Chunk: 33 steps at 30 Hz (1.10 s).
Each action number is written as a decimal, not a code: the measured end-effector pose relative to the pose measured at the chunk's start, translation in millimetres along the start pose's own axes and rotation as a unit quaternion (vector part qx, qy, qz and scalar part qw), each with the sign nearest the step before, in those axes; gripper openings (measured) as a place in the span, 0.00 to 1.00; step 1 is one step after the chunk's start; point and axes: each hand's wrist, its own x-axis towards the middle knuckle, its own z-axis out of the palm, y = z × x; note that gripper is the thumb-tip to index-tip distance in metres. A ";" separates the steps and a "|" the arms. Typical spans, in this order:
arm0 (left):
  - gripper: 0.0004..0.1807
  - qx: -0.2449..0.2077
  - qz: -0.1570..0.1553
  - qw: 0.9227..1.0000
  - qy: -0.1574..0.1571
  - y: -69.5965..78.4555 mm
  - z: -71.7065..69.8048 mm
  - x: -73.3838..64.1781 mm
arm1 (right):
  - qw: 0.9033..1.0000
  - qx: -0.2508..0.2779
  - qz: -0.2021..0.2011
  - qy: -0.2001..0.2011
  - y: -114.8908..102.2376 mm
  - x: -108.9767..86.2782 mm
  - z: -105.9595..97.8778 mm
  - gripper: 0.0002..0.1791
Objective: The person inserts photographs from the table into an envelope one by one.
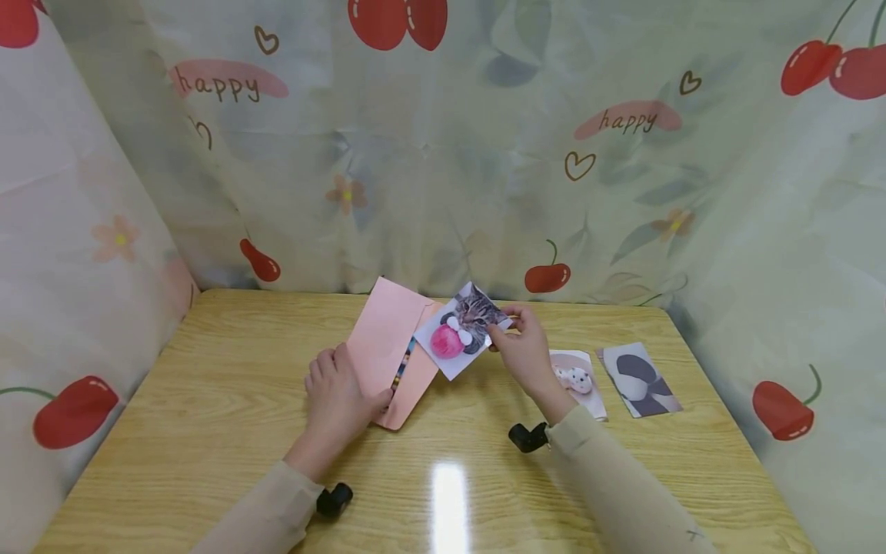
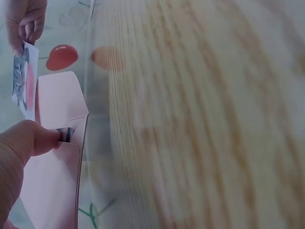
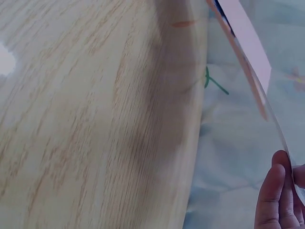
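Note:
My left hand (image 1: 339, 400) grips a pink envelope (image 1: 384, 327) over the table, its thumb on the lower edge by the opening. The flap hangs open toward the right, and a strip of something multicoloured (image 1: 403, 365) shows inside the envelope. Between thumb and fingers, my right hand (image 1: 524, 350) pinches the right corner of a photo (image 1: 453, 340) of a tabby cat with a pink fluffy ball and white bow. The photo's left corner overlaps the envelope's opening in the head view. In the right wrist view the photo appears nearly edge-on, beside the fingers (image 3: 271, 195).
Two more pictures lie on the wooden table (image 1: 228, 385) at the right: one with a white spotted bow (image 1: 576, 378), partly behind my right wrist, and a grey-and-white one (image 1: 638, 380). A cherry-patterned curtain (image 1: 429, 169) encloses the back and sides.

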 end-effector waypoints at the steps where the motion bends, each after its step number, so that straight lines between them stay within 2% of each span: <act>1: 0.57 -0.001 0.000 1.000 0.001 -0.1 0.0 0.2 | 1.000 -0.002 0.002 -0.001 0.6 -0.1 0.2 0.19; 8: 0.57 0.002 -0.010 1.000 -0.001 1.5 -1.0 1.1 | 1.000 -0.018 -0.006 -0.008 3.7 0.4 4.6 0.20; 19: 0.56 -0.001 0.000 1.000 -0.001 3.1 -0.3 1.1 | 0.999 -0.025 0.002 -0.032 0.4 -3.0 19.0 0.19; 27: 0.56 -0.004 0.015 1.000 0.012 1.7 1.3 0.7 | 0.997 -0.032 0.007 -0.074 2.1 -4.2 22.9 0.19; 33: 0.55 -0.007 0.018 1.000 0.018 2.1 0.9 0.5 | 0.995 -0.039 0.022 -0.089 4.7 -2.6 18.9 0.22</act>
